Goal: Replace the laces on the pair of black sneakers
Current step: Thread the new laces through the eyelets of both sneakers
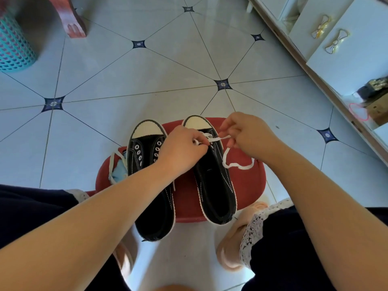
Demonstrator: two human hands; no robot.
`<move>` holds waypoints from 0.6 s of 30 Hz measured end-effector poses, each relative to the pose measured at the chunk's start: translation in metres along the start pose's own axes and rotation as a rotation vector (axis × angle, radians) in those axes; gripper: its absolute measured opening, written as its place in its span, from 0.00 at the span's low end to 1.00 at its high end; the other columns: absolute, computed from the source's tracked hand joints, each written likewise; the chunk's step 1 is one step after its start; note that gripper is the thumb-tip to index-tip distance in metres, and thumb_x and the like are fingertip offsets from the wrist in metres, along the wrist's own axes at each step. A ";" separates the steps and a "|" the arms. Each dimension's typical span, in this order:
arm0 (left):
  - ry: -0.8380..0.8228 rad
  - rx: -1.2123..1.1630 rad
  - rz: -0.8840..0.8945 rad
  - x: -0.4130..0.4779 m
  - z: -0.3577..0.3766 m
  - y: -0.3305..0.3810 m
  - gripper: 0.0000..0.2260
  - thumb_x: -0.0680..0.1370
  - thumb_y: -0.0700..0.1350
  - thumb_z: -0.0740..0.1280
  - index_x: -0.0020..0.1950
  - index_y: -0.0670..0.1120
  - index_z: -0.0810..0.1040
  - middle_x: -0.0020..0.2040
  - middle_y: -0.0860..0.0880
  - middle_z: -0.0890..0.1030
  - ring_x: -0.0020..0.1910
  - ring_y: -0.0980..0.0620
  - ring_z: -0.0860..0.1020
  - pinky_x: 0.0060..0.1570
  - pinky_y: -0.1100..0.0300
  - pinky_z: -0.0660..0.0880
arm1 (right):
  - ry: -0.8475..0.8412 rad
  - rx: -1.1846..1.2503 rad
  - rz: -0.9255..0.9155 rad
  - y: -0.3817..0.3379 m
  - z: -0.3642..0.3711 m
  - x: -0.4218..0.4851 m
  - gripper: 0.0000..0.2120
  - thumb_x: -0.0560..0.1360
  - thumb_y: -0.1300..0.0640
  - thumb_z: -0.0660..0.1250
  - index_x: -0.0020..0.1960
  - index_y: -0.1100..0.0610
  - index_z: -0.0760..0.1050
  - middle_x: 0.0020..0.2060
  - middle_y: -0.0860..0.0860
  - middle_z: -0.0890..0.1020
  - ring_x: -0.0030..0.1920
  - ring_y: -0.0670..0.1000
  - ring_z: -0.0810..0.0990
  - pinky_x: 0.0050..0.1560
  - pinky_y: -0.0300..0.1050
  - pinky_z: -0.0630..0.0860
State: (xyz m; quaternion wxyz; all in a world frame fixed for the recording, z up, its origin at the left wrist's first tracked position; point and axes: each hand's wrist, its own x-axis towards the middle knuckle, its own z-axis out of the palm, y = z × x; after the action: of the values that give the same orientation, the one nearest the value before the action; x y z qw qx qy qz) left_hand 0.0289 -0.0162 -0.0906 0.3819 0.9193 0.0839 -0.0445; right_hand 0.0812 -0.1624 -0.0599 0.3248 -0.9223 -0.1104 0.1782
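Two black sneakers with white toe caps stand side by side on a red stool (249, 185), toes pointing away from me. The left sneaker (144, 164) has bare eyelets and no lace. The right sneaker (216, 185) has a white lace (237, 165) threaded near its toe. My left hand (182, 150) pinches one end of that lace over the right sneaker's eyelets. My right hand (247, 133) holds the other end, and its slack loops down onto the stool. A second white lace (112, 162) lies at the stool's left edge beside a light blue cloth (119, 171).
The stool stands on a pale tiled floor (147, 80) between my knees. A teal basket (12, 47) and a red furniture leg (71, 19) are at the far left. A white cabinet (346, 49) with gold bow handles runs along the right.
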 end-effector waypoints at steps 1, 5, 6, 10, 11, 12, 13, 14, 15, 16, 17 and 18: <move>0.003 0.018 -0.015 0.001 0.000 0.000 0.06 0.73 0.44 0.66 0.45 0.51 0.83 0.40 0.51 0.81 0.33 0.57 0.73 0.30 0.68 0.65 | 0.001 0.029 -0.001 0.001 0.002 0.000 0.15 0.73 0.72 0.58 0.51 0.56 0.75 0.39 0.47 0.81 0.32 0.40 0.76 0.34 0.27 0.72; 0.031 0.103 -0.025 0.003 0.001 0.003 0.09 0.73 0.42 0.64 0.46 0.50 0.83 0.31 0.54 0.71 0.28 0.57 0.69 0.33 0.61 0.68 | 0.025 0.069 0.046 0.008 0.010 0.003 0.16 0.72 0.70 0.64 0.53 0.53 0.73 0.43 0.51 0.81 0.38 0.47 0.80 0.48 0.42 0.79; 0.038 0.130 -0.010 0.003 0.002 0.004 0.09 0.73 0.42 0.64 0.47 0.49 0.83 0.31 0.54 0.70 0.28 0.56 0.69 0.34 0.60 0.69 | 0.040 0.090 0.060 0.009 0.011 0.003 0.16 0.72 0.70 0.64 0.55 0.53 0.72 0.41 0.52 0.81 0.37 0.49 0.81 0.48 0.43 0.79; 0.033 0.217 0.044 0.005 0.006 0.001 0.08 0.74 0.44 0.65 0.49 0.47 0.82 0.42 0.49 0.73 0.38 0.51 0.74 0.38 0.59 0.70 | 0.091 0.169 0.036 0.011 0.010 0.002 0.14 0.72 0.65 0.67 0.54 0.52 0.75 0.35 0.48 0.82 0.32 0.43 0.81 0.39 0.35 0.79; 0.025 0.247 0.051 0.006 0.007 0.001 0.08 0.74 0.46 0.66 0.50 0.47 0.82 0.44 0.49 0.71 0.41 0.51 0.74 0.39 0.59 0.68 | 0.096 0.145 0.028 0.011 0.010 0.002 0.11 0.72 0.63 0.68 0.51 0.51 0.76 0.34 0.45 0.82 0.32 0.42 0.80 0.39 0.34 0.77; 0.017 0.268 0.056 0.006 0.007 0.001 0.08 0.74 0.48 0.67 0.50 0.47 0.81 0.46 0.50 0.70 0.43 0.51 0.73 0.40 0.59 0.67 | 0.094 0.117 0.025 0.012 0.011 0.002 0.09 0.71 0.61 0.69 0.49 0.49 0.77 0.34 0.44 0.82 0.33 0.41 0.80 0.40 0.33 0.75; 0.012 0.275 0.060 0.007 0.008 0.000 0.09 0.74 0.49 0.68 0.50 0.47 0.82 0.46 0.50 0.69 0.44 0.52 0.72 0.40 0.59 0.66 | 0.087 0.104 0.028 0.011 0.013 0.002 0.08 0.72 0.59 0.69 0.47 0.48 0.77 0.35 0.45 0.82 0.35 0.42 0.80 0.40 0.33 0.73; 0.010 0.267 0.063 0.007 0.008 0.000 0.09 0.74 0.50 0.68 0.50 0.48 0.82 0.46 0.50 0.70 0.44 0.51 0.73 0.40 0.59 0.67 | 0.074 0.109 0.036 0.011 0.015 0.002 0.07 0.72 0.60 0.68 0.46 0.48 0.77 0.36 0.46 0.82 0.37 0.42 0.80 0.40 0.33 0.72; 0.008 0.244 0.062 0.007 0.007 -0.001 0.09 0.74 0.50 0.68 0.49 0.48 0.83 0.44 0.50 0.73 0.44 0.51 0.75 0.40 0.60 0.67 | 0.053 0.134 0.047 0.011 0.017 0.003 0.08 0.73 0.61 0.67 0.47 0.49 0.78 0.37 0.48 0.82 0.38 0.43 0.80 0.40 0.33 0.72; 0.004 0.209 0.053 0.007 0.007 -0.001 0.09 0.74 0.50 0.68 0.49 0.48 0.83 0.42 0.49 0.77 0.43 0.51 0.76 0.39 0.60 0.67 | 0.026 0.166 0.057 0.011 0.018 0.003 0.09 0.73 0.64 0.65 0.47 0.51 0.77 0.38 0.49 0.82 0.39 0.44 0.79 0.40 0.32 0.72; -0.005 0.167 0.036 0.008 0.007 -0.001 0.08 0.74 0.49 0.68 0.49 0.49 0.84 0.42 0.49 0.80 0.42 0.51 0.77 0.39 0.61 0.67 | 0.003 0.189 0.063 0.011 0.019 0.003 0.11 0.73 0.67 0.64 0.47 0.52 0.77 0.39 0.49 0.81 0.40 0.45 0.79 0.43 0.32 0.74; -0.014 0.126 0.018 0.008 0.007 -0.001 0.08 0.74 0.48 0.68 0.50 0.49 0.84 0.43 0.49 0.81 0.41 0.53 0.77 0.39 0.62 0.66 | -0.008 0.192 0.064 0.011 0.020 0.004 0.12 0.72 0.69 0.63 0.47 0.52 0.76 0.40 0.49 0.80 0.42 0.46 0.80 0.46 0.35 0.76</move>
State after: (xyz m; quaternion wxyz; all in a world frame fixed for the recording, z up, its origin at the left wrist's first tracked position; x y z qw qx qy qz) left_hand 0.0365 -0.0196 -0.0977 0.3240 0.9420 0.0700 -0.0528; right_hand 0.0778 -0.1587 -0.0822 0.4056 -0.8891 -0.0647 0.2019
